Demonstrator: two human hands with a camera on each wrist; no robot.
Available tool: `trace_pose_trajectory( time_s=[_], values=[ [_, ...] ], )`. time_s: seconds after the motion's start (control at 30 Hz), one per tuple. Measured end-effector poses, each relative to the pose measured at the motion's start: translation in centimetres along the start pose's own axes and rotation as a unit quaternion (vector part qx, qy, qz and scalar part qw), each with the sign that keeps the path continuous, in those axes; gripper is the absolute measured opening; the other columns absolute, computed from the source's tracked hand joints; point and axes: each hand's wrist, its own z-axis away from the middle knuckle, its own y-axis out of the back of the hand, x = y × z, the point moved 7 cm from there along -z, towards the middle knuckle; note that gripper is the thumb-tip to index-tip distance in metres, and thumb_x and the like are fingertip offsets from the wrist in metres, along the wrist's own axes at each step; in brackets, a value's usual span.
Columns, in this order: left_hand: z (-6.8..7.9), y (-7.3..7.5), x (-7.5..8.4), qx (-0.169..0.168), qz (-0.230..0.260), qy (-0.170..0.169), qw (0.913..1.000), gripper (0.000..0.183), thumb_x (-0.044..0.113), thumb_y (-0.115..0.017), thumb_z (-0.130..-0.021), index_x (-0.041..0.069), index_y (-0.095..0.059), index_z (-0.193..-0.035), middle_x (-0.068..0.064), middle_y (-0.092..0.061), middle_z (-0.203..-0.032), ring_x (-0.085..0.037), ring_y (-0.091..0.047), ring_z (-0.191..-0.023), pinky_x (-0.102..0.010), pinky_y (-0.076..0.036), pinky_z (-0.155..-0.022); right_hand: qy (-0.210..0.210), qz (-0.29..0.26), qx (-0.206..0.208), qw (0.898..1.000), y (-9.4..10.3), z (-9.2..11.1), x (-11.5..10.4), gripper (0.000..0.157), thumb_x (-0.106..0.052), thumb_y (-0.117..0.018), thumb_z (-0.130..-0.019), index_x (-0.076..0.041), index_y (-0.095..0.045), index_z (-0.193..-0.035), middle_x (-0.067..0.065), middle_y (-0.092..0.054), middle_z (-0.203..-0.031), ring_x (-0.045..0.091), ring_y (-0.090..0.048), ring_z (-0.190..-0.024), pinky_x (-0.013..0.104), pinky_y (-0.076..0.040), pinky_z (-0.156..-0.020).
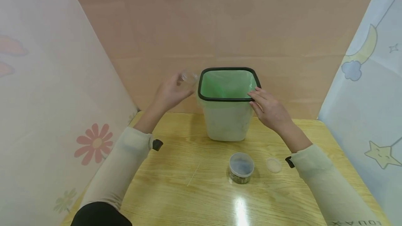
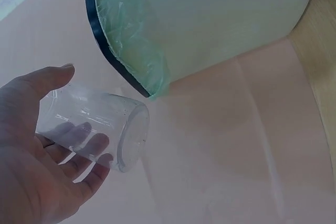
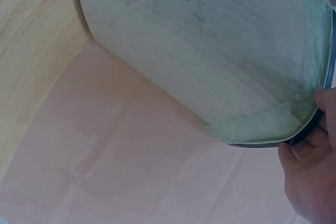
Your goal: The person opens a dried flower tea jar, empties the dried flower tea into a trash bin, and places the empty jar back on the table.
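My left hand (image 1: 172,91) holds a clear cup (image 1: 189,76) beside the upper left of a white trash bin (image 1: 226,121). In the left wrist view the cup (image 2: 94,124) lies tilted on its side, the fingers curled under it and the thumb above. The bin has a black rim (image 1: 226,99) and a green bag liner (image 1: 229,83) folded over its edge. At the right front corner of that rim, my right hand (image 1: 271,109) grips it, fingers over the edge and thumb outside. The right wrist view shows the thumb and fingers (image 3: 315,153) round the rim.
On the wooden table (image 1: 169,163), in front of the bin, stands a round clear container (image 1: 241,167) with dark contents low inside. A small round translucent lid (image 1: 274,165) lies to its right, and a thin pale stick (image 1: 194,174) to its left. Papered walls enclose the back and sides.
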Motion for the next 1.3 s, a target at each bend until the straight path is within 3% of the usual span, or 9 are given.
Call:
trace_pose_trajectory(
  time_s=[0.2, 0.6, 0.73, 0.9, 1.3],
  values=[
    [0.9, -0.3, -1.1, -0.004, 0.024, -0.004, 0.9997, 0.074, 0.051, -0.075, -0.088, 0.019, -0.046, -0.148, -0.009, -0.062, -0.131, -0.033, -0.059, -0.122, -0.053, -0.052, -0.094, 0.005, -0.004, 0.008, 1.000, 0.0, 0.0, -0.1, 0.039, 0.003, -0.073, -0.089, 0.007, -0.065, -0.127, 0.024, -0.067, -0.124, 0.042, -0.057, -0.127, 0.056, -0.051, -0.099],
    [2.9, -1.0, -2.4, 0.007, 0.015, 0.014, 0.9998, 0.070, 0.053, -0.073, -0.088, 0.018, -0.048, -0.143, -0.008, -0.061, -0.129, -0.030, -0.059, -0.119, -0.053, -0.052, -0.093, -0.012, -0.007, -0.010, 1.000, -0.4, -0.2, 0.1, 0.038, 0.001, -0.071, -0.091, 0.006, -0.065, -0.128, 0.024, -0.066, -0.128, 0.041, -0.055, -0.130, 0.057, -0.048, -0.102],
    [3.5, -1.3, -3.0, 0.008, 0.038, 0.025, 0.9989, 0.065, 0.050, -0.075, -0.088, 0.020, -0.051, -0.141, -0.008, -0.062, -0.129, -0.032, -0.059, -0.120, -0.053, -0.052, -0.094, -0.018, -0.007, -0.017, 1.000, -0.5, -0.1, 0.2, 0.038, 0.001, -0.071, -0.091, 0.005, -0.065, -0.129, 0.024, -0.065, -0.129, 0.041, -0.054, -0.130, 0.057, -0.048, -0.102],
    [4.1, -1.8, -3.9, 0.011, 0.067, 0.042, 0.9968, 0.068, 0.049, -0.077, -0.086, 0.014, -0.051, -0.140, -0.011, -0.062, -0.129, -0.036, -0.059, -0.120, -0.055, -0.051, -0.098, -0.014, -0.004, -0.019, 1.000, -0.4, 0.0, 0.3, 0.038, 0.001, -0.071, -0.092, 0.007, -0.064, -0.129, 0.025, -0.065, -0.129, 0.042, -0.054, -0.130, 0.057, -0.047, -0.103],
    [6.3, -3.0, -6.3, 0.015, 0.113, 0.031, 0.9930, 0.066, 0.042, -0.079, -0.087, 0.011, -0.050, -0.138, -0.009, -0.061, -0.125, -0.029, -0.059, -0.117, -0.050, -0.051, -0.099, -0.021, 0.001, -0.028, 0.999, 0.0, 0.0, 0.0, 0.038, -0.001, -0.070, -0.093, 0.005, -0.064, -0.130, 0.024, -0.065, -0.129, 0.041, -0.053, -0.131, 0.056, -0.047, -0.105]
  ],
)
